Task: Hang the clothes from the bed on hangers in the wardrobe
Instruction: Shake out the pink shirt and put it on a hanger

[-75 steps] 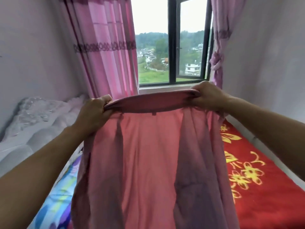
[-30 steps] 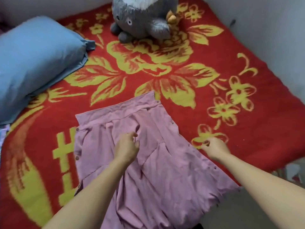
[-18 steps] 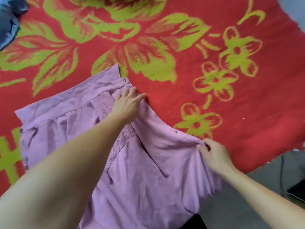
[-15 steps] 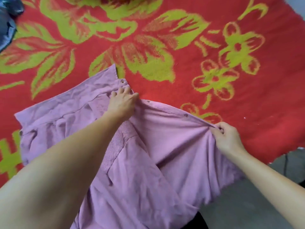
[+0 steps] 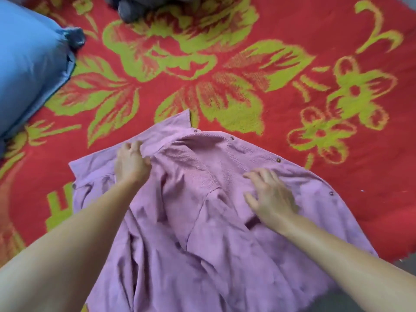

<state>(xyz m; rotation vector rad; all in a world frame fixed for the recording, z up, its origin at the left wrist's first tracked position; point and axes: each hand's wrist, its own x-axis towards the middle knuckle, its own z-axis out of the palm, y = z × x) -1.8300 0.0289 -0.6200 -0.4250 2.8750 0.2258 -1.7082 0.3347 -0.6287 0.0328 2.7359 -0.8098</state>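
**Head view, looking down on a bed.** A mauve-pink woven button-front shirt (image 5: 202, 221) lies open and rumpled in the lower centre of the frame. It rests on a red pile blanket patterned with yellow-green flowers (image 5: 292, 30). The shirt's collar (image 5: 162, 134) points toward the upper centre, and its tail runs off the lower edge. A row of small dark round buttons (image 5: 278, 160) follows the front edge down the right side of the garment.

The left hand (image 5: 131, 163), centre left, has its fingers curled over the collar band and pinches a fold of it. The right hand (image 5: 270, 197), right of centre, lies with fingers straight and spread on the chest panel, holding nothing. The hands are apart, with the shoulder area between them.

A blue fabric pillow (image 5: 27, 64) fills the upper left, and the base of a grey plush toy (image 5: 135, 7) shows at the top edge. No hanger or wardrobe is in view.

**Handling.** The cloth appears light, thin and limp. It would probably sag from any single grip and crease readily. The collar band and shoulder seams look the firmest parts and are the likely places to hold. The open front should let a hanger slip in beneath the collar. If the shirt sits off-centre on the hanger, a shoulder may slide off.
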